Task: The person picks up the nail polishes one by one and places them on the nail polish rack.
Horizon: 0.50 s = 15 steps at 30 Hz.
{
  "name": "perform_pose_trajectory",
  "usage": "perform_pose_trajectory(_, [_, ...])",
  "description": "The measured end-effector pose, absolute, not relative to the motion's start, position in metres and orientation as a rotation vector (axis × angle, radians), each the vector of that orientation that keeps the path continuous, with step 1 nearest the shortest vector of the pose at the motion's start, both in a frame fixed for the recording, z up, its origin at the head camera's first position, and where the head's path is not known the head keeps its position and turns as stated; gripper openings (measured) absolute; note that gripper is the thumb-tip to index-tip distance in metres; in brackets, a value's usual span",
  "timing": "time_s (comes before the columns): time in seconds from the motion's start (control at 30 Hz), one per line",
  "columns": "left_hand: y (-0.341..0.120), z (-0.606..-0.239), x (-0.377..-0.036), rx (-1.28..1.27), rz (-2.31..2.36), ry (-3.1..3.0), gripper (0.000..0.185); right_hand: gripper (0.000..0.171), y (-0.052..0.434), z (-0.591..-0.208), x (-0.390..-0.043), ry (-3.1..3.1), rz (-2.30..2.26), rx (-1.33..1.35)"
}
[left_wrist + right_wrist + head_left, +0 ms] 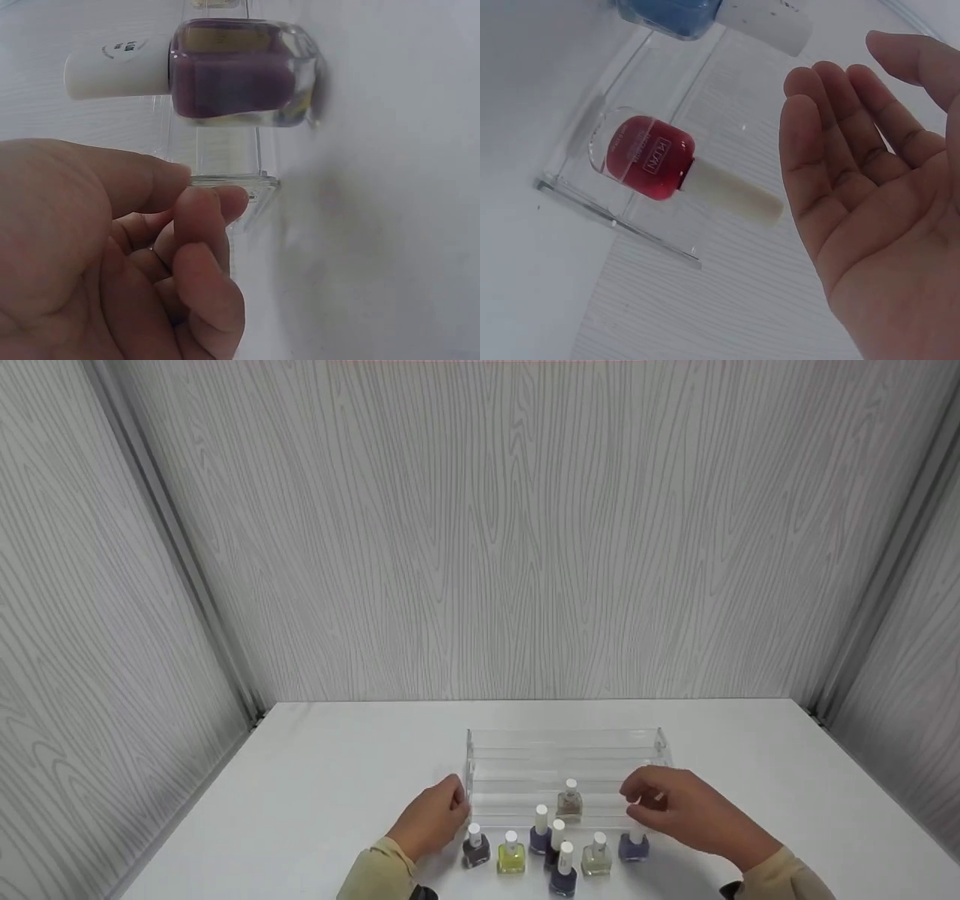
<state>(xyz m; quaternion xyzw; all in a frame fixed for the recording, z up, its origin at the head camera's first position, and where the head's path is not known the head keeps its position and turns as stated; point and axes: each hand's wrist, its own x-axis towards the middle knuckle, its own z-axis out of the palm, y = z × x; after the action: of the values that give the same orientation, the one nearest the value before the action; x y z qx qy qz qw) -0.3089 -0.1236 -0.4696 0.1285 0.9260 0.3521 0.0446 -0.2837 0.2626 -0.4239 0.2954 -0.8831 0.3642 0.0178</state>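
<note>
A clear stepped acrylic rack [510, 773] stands on the white table. At its left end my left hand [431, 819] pinches the edge of the side panel [232, 180] between thumb and fingers. Close to that hand is a dark purple nail polish bottle [232, 79] with a white cap. My right hand [679, 810] hovers by the rack's right end, fingers gently bent and apart from the thumb, holding nothing. A red nail polish bottle [651, 156] stands in the rack beside it, hidden in the head view. One brownish nail polish bottle [569, 806] also stands in the rack.
In front of the rack stand a yellow bottle [511, 859], a pale clear bottle [597, 861], a blue-violet bottle [634, 847] and several dark bottles [563, 881]. Grey wood-patterned panels [480, 547] enclose the table [360, 757] at the back and both sides.
</note>
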Motion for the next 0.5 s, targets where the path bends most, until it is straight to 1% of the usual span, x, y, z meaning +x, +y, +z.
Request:
perform_pose_trajectory(0.17, [-0.1213,-0.4685,-0.3099,0.379,1.084,2.815,0.013,0.011,0.2734,-0.4180,-0.2791,-2.749,1.109,0.893])
perform_pose_trajectory(0.5, [-0.1219,-0.4700,-0.3108,0.370,1.106,2.800,0.012,0.011,0.2693,-0.4209,-0.2814,-2.789,1.077,0.934])
